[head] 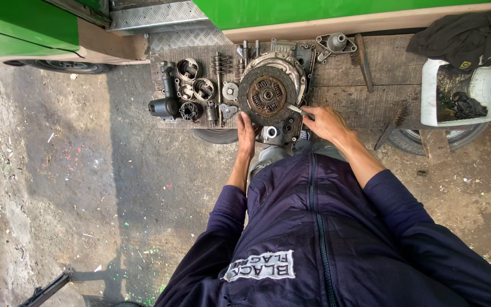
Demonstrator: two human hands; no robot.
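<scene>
Head view, looking straight down over a dark blue zip jacket [325, 239]. Left hand [246, 132] laid flat, fingers together, against the near edge of a round clutch disc [267, 94]. Right hand [326, 122] closed around a small metal tool [296, 109], tip pointing at the disc's right rim, just touching or just short of it; cannot tell which. Clutch disc lying flat on a wooden worktop [342, 96], seated on a metal housing [291, 62]. Left of the disc, close together: pistons [195, 79], a coil spring on a shaft [219, 65] and a black cylindrical motor part [165, 105]. Farther right on the worktop, a long file [363, 62] and a cast bracket [335, 43]. Beyond the right end, a white plastic tub [466, 94] holding dark rags, black cloth [473, 34] draped above it. Green vehicle body [24, 28] along the top edge.
</scene>
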